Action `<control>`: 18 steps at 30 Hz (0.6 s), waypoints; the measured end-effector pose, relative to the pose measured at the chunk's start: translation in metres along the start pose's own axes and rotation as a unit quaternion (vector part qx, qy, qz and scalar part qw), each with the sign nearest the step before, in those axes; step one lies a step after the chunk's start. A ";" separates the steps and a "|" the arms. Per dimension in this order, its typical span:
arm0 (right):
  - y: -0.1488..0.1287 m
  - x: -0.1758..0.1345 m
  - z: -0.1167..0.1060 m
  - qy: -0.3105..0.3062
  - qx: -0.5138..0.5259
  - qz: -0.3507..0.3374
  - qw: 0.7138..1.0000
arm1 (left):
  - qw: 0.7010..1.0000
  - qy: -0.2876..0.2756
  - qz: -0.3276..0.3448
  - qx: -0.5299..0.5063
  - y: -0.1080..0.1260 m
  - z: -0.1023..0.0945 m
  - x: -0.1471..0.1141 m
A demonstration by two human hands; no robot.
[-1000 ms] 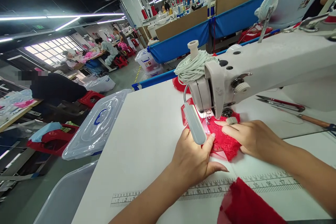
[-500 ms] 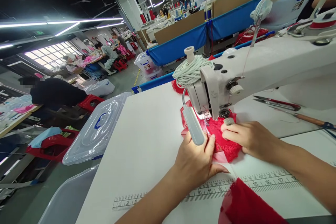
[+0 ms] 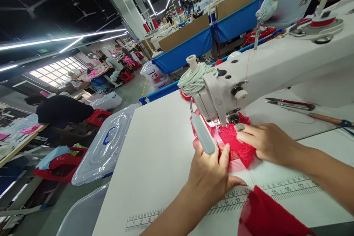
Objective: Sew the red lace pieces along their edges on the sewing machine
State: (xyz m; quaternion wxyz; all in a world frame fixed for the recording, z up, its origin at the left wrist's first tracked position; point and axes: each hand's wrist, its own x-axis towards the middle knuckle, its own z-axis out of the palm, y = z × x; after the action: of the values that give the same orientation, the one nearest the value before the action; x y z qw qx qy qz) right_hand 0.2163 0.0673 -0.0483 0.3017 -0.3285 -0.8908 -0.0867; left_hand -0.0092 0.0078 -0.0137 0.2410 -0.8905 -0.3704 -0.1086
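Observation:
Red lace fabric (image 3: 245, 151) with sheer red mesh lies under the needle end of a white sewing machine (image 3: 279, 66). My left hand (image 3: 210, 173) rests on the mesh side, fingers extended and thumb spread; a grey lamp (image 3: 204, 134) hides some of its fingertips. On the other side, my right hand (image 3: 272, 143) has bent fingers closed at the lace edge, near the machine's knurled knob (image 3: 239, 127). The presser foot (image 3: 218, 129) stands just beyond my left fingers, over the fabric. Another red fabric piece (image 3: 268, 214) lies at the table's front edge.
Thread snips (image 3: 290, 104) and a wooden-handled tool (image 3: 323, 118) lie right of the fabric. A printed ruler (image 3: 232, 204) crosses the white table (image 3: 155, 151). Clear plastic box lids (image 3: 110, 143) and a red stool (image 3: 55, 166) stand left. Other people sit at farther tables.
The whole view has shifted slightly, with the machine now a little farther left. Both hands stay at the red fabric, and its place under the machine looks nearly the same.

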 end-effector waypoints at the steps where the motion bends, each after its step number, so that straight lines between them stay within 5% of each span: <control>1: 0.000 0.000 0.000 -0.001 -0.002 0.003 1.000 | 1.000 0.003 -0.002 0.001 0.000 0.001 0.000; 18: 0.003 0.009 -0.009 -0.033 -0.015 0.006 0.999 | 0.999 -0.016 -0.045 -0.014 -0.001 0.006 0.001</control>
State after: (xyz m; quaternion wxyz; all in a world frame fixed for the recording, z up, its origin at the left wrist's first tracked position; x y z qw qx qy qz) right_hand 0.2169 0.0715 -0.0354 0.2678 -0.3408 -0.8970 -0.0870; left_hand -0.0094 0.0125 -0.0181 0.2170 -0.8781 -0.4119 -0.1103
